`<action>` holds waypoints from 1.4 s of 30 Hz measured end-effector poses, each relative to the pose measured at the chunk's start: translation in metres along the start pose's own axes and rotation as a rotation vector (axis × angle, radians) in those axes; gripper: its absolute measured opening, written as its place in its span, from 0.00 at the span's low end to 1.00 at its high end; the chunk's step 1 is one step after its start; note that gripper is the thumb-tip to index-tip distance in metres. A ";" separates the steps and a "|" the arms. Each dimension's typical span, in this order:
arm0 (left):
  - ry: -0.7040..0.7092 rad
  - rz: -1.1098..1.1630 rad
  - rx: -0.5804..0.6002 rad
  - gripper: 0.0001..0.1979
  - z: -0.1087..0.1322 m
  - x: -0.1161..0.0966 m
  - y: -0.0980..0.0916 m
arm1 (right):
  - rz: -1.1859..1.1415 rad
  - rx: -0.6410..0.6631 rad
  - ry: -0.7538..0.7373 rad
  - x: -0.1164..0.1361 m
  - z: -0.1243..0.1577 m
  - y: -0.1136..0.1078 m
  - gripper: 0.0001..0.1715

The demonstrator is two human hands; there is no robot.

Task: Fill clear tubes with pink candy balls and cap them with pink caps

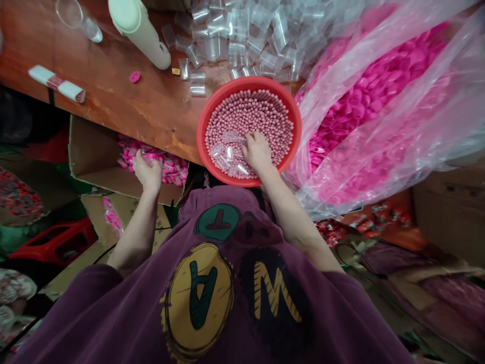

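Note:
In the head view, my right hand [258, 154] is inside a red basin [202, 144] filled with small pink beads [250, 108]. Its fingers are curled at the end of a clear plastic cup [233, 137], in a group of several clear cups [228, 155] lying on the beads. My left hand [147, 171] is over a cardboard box [89, 146] below the table's edge, thumb and fingers apart and nothing seen in them. Under it lie many small filled containers with bright pink caps [174, 168].
A heap of clear cups [246, 33] lies behind the basin on the wooden table [151, 106]. To the right, a plastic bag [397, 151] holds many pink caps [364, 98]. A pale bottle [142, 35], a loose pink cap [135, 77] and a white packet [56, 83] are at left.

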State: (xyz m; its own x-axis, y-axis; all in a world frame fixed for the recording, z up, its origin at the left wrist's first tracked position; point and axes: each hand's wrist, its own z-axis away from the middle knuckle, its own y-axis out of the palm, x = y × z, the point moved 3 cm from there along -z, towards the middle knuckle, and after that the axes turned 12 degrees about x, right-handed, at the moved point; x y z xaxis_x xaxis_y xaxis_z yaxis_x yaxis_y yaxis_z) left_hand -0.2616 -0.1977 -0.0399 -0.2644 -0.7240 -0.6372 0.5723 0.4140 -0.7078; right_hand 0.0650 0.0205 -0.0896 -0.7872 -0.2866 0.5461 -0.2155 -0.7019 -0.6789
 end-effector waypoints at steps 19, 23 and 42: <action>0.419 0.202 1.093 0.24 0.034 -0.152 0.185 | -1.411 -0.085 0.181 -0.013 0.052 0.018 0.24; 0.836 -0.269 1.062 0.19 0.045 -0.164 0.187 | -1.140 -0.148 0.196 -0.020 0.044 0.019 0.22; 0.575 -0.161 0.972 0.17 0.021 -0.190 0.288 | -0.820 -0.388 0.262 -0.054 0.126 0.005 0.24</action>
State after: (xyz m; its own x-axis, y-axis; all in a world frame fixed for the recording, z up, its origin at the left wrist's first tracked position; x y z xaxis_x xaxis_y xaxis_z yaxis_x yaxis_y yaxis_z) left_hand -0.0301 0.0477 -0.1164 -0.5619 -0.2663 -0.7832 0.7925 -0.4445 -0.4175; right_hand 0.1787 -0.0494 -0.0607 -0.3997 0.3894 0.8298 -0.8997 -0.3401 -0.2738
